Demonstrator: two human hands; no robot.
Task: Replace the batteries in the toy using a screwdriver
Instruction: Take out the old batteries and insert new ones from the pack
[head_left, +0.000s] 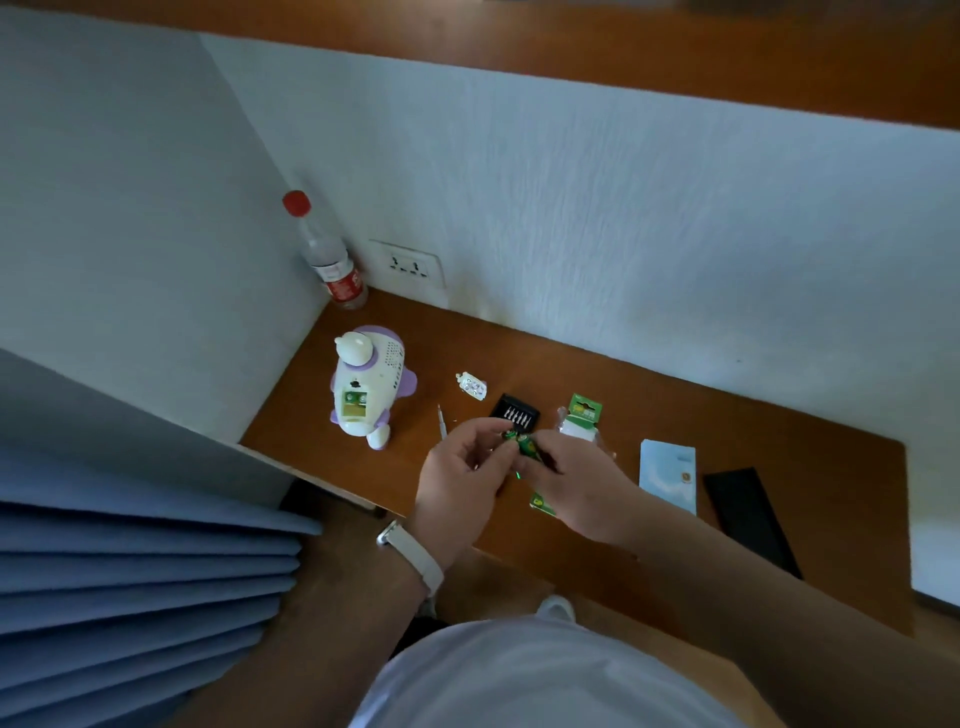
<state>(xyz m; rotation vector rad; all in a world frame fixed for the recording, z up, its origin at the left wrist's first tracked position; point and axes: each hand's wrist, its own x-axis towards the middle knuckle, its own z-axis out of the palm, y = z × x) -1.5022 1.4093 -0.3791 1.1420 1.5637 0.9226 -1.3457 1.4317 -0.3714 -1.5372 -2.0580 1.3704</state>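
A white and purple toy (366, 382) lies on its back at the left of the wooden desk (675, 426), its battery bay (354, 403) open with a green battery inside. The bay's small white cover (471, 385) lies to its right. A thin screwdriver (441, 421) rests on the desk beside my left hand (460, 480). Both hands meet over the desk's middle: my left hand and my right hand (576, 486) pinch green batteries (522, 442) between their fingertips. Another green battery (541, 503) lies under my right hand.
A black bit case (515, 414) and a green battery pack (582, 418) lie behind my hands. A pale blue booklet (667, 475) and a black lid (750, 517) sit at the right. A red-capped bottle (327, 254) stands in the corner by a wall socket (410, 267).
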